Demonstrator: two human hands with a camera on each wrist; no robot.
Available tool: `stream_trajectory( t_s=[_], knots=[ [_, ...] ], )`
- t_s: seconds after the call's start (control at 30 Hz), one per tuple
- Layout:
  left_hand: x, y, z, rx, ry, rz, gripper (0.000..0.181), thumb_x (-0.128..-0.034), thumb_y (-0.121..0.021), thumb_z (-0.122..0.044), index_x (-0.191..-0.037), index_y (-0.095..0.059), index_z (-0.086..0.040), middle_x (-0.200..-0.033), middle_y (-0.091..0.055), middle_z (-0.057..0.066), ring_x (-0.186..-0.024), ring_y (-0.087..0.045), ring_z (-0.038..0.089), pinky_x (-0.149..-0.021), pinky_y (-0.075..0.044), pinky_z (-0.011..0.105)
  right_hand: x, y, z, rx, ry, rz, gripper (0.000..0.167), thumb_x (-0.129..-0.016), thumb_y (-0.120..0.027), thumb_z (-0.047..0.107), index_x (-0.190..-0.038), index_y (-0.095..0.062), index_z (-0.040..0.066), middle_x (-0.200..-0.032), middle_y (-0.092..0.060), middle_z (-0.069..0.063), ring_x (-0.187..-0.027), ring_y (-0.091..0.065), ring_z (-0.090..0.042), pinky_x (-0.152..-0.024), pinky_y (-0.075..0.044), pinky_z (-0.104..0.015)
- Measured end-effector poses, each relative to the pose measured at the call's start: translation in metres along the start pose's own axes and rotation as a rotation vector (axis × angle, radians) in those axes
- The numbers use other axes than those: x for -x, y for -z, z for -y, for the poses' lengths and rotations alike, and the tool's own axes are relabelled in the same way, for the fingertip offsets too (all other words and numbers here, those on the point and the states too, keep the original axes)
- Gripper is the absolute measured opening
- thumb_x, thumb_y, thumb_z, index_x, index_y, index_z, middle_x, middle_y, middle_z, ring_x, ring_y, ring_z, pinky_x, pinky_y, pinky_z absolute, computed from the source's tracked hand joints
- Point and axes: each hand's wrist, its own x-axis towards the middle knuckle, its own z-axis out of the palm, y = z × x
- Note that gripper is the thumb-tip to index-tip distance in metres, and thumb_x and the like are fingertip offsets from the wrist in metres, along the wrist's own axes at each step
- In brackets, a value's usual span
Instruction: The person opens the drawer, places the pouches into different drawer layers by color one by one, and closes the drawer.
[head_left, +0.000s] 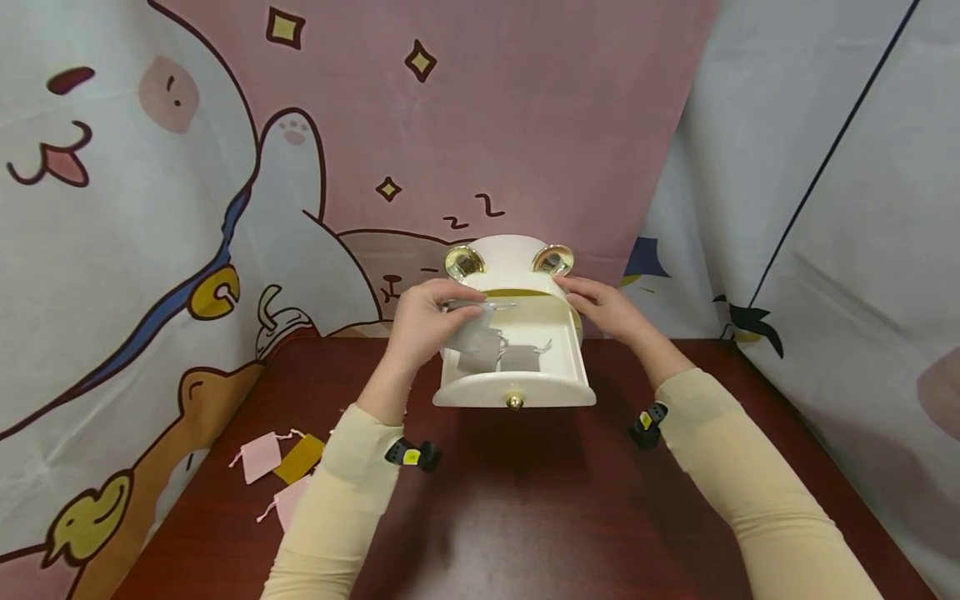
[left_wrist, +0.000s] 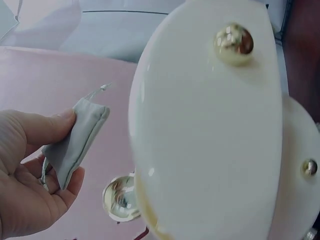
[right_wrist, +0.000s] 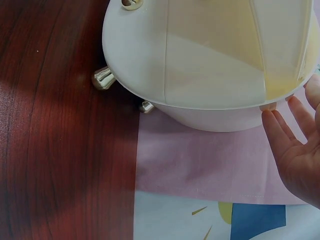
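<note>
My left hand (head_left: 426,321) pinches a grey drawstring pouch (left_wrist: 80,135) between thumb and fingers, above the left side of a pulled-out white drawer (head_left: 561,350). The drawer belongs to a rounded white cabinet (head_left: 510,254) and bears a gold knob (head_left: 514,402) on its front. In it lie two more grey pouches (head_left: 520,358), partly overlapped in the head view by the held one. On the cabinet's upper right side rest the fingertips of my right hand (head_left: 603,308); in the right wrist view its fingers (right_wrist: 277,130) are extended along the cabinet edge (right_wrist: 220,108).
On the dark red wooden table (head_left: 525,517), a pink pouch (head_left: 261,457), a mustard pouch (head_left: 300,458) and another pink pouch (head_left: 288,500) lie at the left, the last partly behind my sleeve. Behind the cabinet hangs a cartoon-printed cloth (head_left: 540,125). Gold feet (right_wrist: 103,78) support the cabinet.
</note>
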Motion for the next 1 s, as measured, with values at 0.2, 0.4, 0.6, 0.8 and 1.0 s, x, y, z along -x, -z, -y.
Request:
stream_trajectory(
  t_s=[0.2, 0.4, 0.6, 0.8, 1.0],
  knots=[
    [-0.005, -0.018, -0.007, 0.018, -0.031, -0.002, 0.014, -0.0822, -0.081, -0.009, -0.096, -0.08, -0.007, -0.1, -0.074, 0.005, -0.099, -0.066, 0.018, -0.086, -0.051, 0.032, -0.007, -0.002, -0.015, -0.02, -0.017, -0.007, 0.045, -0.106, -0.045, 0.007, -0.149, -0.039, -0.002, -0.156, -0.029, -0.026, -0.143, -0.024, -0.044, -0.111, -0.027, -0.059],
    [-0.01, -0.034, -0.012, 0.002, -0.03, 0.001, 0.014, -0.0814, -0.082, -0.009, -0.095, -0.08, -0.007, -0.098, -0.075, 0.005, -0.098, -0.067, 0.018, -0.086, -0.05, 0.028, -0.019, -0.004, -0.044, -0.013, -0.019, -0.017, 0.046, -0.106, -0.046, 0.014, -0.151, -0.04, 0.007, -0.158, -0.028, -0.02, -0.145, -0.024, -0.039, -0.111, -0.029, -0.058],
    [-0.013, -0.047, -0.016, -0.034, -0.035, 0.008, 0.014, -0.0814, -0.082, -0.01, -0.095, -0.081, -0.008, -0.097, -0.075, 0.005, -0.099, -0.067, 0.019, -0.088, -0.049, 0.027, -0.019, -0.003, -0.044, 0.009, 0.002, -0.014, 0.046, -0.106, -0.048, 0.018, -0.151, -0.041, 0.008, -0.157, -0.03, -0.02, -0.144, -0.026, -0.039, -0.111, -0.03, -0.057],
    [-0.015, -0.057, -0.014, -0.095, -0.032, 0.017, 0.019, -0.0839, -0.08, -0.013, -0.103, -0.079, -0.009, -0.107, -0.073, 0.004, -0.108, -0.064, 0.019, -0.095, -0.046, 0.028, -0.02, -0.003, -0.047, 0.006, 0.026, -0.024, 0.045, -0.106, -0.047, 0.015, -0.149, -0.043, 0.006, -0.156, -0.033, -0.02, -0.143, -0.028, -0.038, -0.11, -0.032, -0.055],
    [-0.014, -0.059, -0.007, -0.154, -0.032, 0.041, 0.033, -0.0856, -0.079, -0.015, -0.117, -0.073, -0.01, -0.121, -0.068, 0.006, -0.119, -0.057, 0.021, -0.104, -0.04, 0.031, -0.021, -0.003, -0.05, -0.002, 0.022, -0.022, 0.045, -0.106, -0.048, 0.016, -0.15, -0.043, 0.007, -0.156, -0.032, -0.019, -0.144, -0.027, -0.038, -0.111, -0.031, -0.056]
  ],
)
